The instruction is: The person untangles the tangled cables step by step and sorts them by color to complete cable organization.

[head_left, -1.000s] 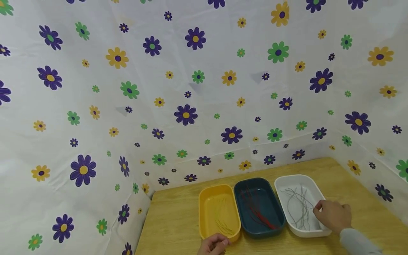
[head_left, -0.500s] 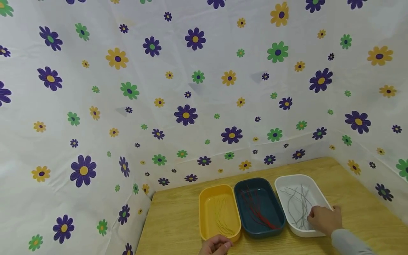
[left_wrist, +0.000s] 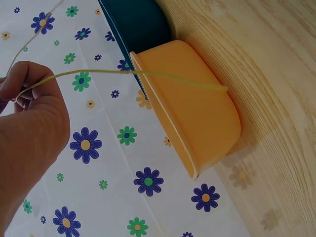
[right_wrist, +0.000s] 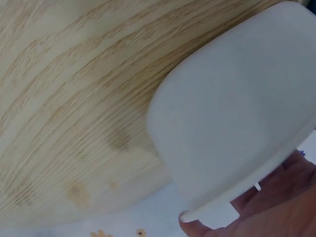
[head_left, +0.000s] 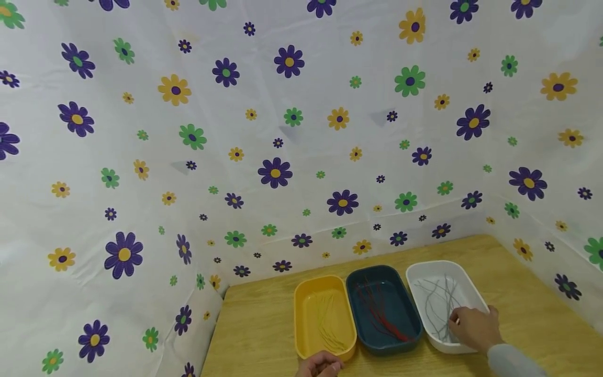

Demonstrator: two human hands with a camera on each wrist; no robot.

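My left hand (head_left: 320, 364), at the front of the yellow tray (head_left: 298, 314), pinches a thin yellow string (left_wrist: 106, 71). In the left wrist view one length runs right across the tray's outside; a paler length rises from the fingers. Several yellow strings (head_left: 325, 324) lie in that tray. My right hand (head_left: 475, 327) reaches over the right wall of the white tray (head_left: 414, 268), fingers bent among several grey strings (head_left: 435, 298). In the right wrist view the tray wall hides part of this hand (right_wrist: 281, 202). Whether its fingertips hold a string is unclear.
A dark blue tray (head_left: 348, 285) with several red strings (head_left: 383, 317) stands between the other two. All three stand in a row on a wooden table (head_left: 254, 319). Flower-printed cloth (head_left: 311, 136) encloses the back and sides.
My right hand has moved left and slightly down, further into the white tray. My left hand has stayed nearly still, with a slight shift right. The head view has tilted slightly.
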